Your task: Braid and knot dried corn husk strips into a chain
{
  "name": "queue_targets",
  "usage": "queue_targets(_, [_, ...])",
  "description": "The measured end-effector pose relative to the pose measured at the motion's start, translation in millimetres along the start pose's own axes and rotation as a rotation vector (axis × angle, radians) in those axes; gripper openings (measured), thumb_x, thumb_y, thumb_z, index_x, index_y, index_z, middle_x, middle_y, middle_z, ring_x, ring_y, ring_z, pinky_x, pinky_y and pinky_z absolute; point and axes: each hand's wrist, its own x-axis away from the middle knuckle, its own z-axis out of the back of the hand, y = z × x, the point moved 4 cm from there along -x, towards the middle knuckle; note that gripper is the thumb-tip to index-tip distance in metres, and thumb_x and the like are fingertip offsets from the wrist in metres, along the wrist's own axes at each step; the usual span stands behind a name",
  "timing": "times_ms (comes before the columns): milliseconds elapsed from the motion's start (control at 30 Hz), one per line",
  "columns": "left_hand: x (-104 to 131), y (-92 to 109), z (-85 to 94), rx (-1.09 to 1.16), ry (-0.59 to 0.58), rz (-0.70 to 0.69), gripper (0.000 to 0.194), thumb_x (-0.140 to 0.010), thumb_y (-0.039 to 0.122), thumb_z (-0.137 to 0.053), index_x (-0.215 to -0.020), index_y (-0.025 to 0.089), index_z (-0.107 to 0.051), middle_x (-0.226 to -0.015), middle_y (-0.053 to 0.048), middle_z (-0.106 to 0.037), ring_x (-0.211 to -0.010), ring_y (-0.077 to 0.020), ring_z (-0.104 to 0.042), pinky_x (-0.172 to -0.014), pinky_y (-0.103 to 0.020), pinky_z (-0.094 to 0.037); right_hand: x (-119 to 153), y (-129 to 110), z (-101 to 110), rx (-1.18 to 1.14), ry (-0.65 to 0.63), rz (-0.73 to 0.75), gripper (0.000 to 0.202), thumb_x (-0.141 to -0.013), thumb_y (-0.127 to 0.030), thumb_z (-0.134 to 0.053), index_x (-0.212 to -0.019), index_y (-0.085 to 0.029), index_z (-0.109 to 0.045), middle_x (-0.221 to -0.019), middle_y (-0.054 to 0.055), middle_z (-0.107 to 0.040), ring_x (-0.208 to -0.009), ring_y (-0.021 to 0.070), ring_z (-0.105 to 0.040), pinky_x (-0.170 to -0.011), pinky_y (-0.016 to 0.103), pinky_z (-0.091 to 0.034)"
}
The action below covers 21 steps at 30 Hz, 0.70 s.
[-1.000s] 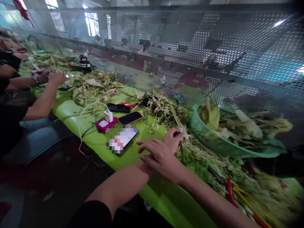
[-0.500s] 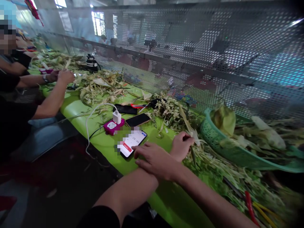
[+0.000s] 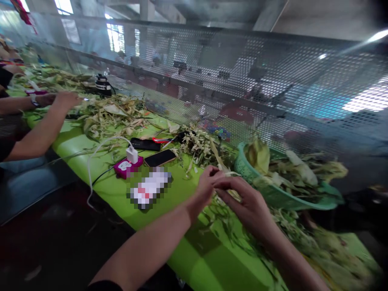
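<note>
Close together over the green-covered table, my two hands meet above a heap of leafy strips. My left hand is closed, pinching a pale strip of corn husk. Fingertips and thumb of my right hand are pressed together at the same strip, close to the left fingers. The fingers hide part of the strip. Left of my hands lies a phone with a lit, blurred-out screen. Beyond my hands is a pile of shredded husk pieces.
A green plastic basket of husks stands to the right. A dark phone, a purple power strip with a white charger, and red-handled scissors lie left. A perforated metal screen runs behind. A co-worker's hands are far left.
My right hand has left the lit phone and moved right to my left hand; my forearms are no longer crossed. The view has shifted right.
</note>
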Motion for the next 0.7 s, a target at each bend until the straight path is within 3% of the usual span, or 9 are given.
queue_targets(133, [2.4,5.1,-3.6,0.028,-0.054,-0.020,0.025,-0.069,0.036,-0.070,-0.075,0.019,-0.054,-0.069,0.003,-0.052,-0.061,-0.0098,-0.052,-0.053,-0.021,-0.042,18.6,45.4,23.7,-0.002,0.168,-0.178,0.014,-0.086,-0.032,-0.058,-0.093,-0.022,-0.065,-0.091,0.004,-0.066,-0.082,0.0195,-0.060,-0.075,0.031,-0.046])
queue_targets(200, [2.5,6.5,-1.3,-0.018,-0.014,-0.013,0.028,-0.066,0.038,-0.073,-0.075,0.019,-0.055,-0.070,0.002,-0.054,-0.061,-0.0096,-0.053,-0.051,-0.020,-0.041,25.1,64.2,27.2,-0.029,0.225,-0.257,0.016,-0.084,-0.034,-0.059,-0.092,-0.020,-0.064,-0.084,0.003,-0.064,-0.073,0.0175,-0.057,-0.069,0.029,-0.045])
queue_targets(333, [3.2,8.3,-0.2,-0.010,-0.024,-0.014,0.030,-0.065,0.040,-0.075,-0.076,0.019,-0.056,-0.072,0.002,-0.057,-0.064,-0.0095,-0.056,-0.050,-0.018,-0.041,30.3,91.0,18.9,-0.156,0.161,-0.370,0.027,-0.081,-0.038,-0.061,-0.099,-0.018,-0.064,-0.072,0.000,-0.060,-0.061,0.0146,-0.052,-0.057,0.025,-0.042])
queue_targets(467, [3.3,8.4,0.7,-0.006,-0.027,-0.016,0.029,-0.064,0.038,-0.076,-0.075,0.019,-0.057,-0.069,0.003,-0.057,-0.062,-0.0088,-0.057,-0.049,-0.017,-0.042,30.0,97.3,9.1,-0.319,0.027,-0.401,0.030,-0.081,-0.043,-0.060,-0.097,-0.019,-0.065,-0.087,0.003,-0.067,-0.071,0.0163,-0.058,-0.064,0.026,-0.045])
queue_targets(567, [3.1,9.3,0.5,-0.002,-0.023,-0.005,0.030,-0.064,0.037,-0.077,-0.075,0.019,-0.056,-0.067,0.003,-0.057,-0.059,-0.0082,-0.056,-0.047,-0.017,-0.041,29.7,95.3,7.2,-0.330,-0.029,-0.365,0.025,-0.080,-0.041,-0.061,-0.087,-0.018,-0.066,-0.079,0.002,-0.066,-0.074,0.0173,-0.059,-0.069,0.027,-0.046])
queue_targets(700, [4.7,8.5,-2.4,0.069,-0.041,0.107,0.035,-0.058,0.033,-0.081,-0.077,0.019,-0.054,-0.064,0.004,-0.057,-0.052,-0.0088,-0.055,-0.046,-0.019,-0.043,31.3,99.7,9.8,-0.209,0.009,-0.328,0.021,-0.084,-0.038,-0.058,-0.080,-0.019,-0.065,-0.071,0.000,-0.063,-0.068,0.0164,-0.057,-0.065,0.027,-0.044])
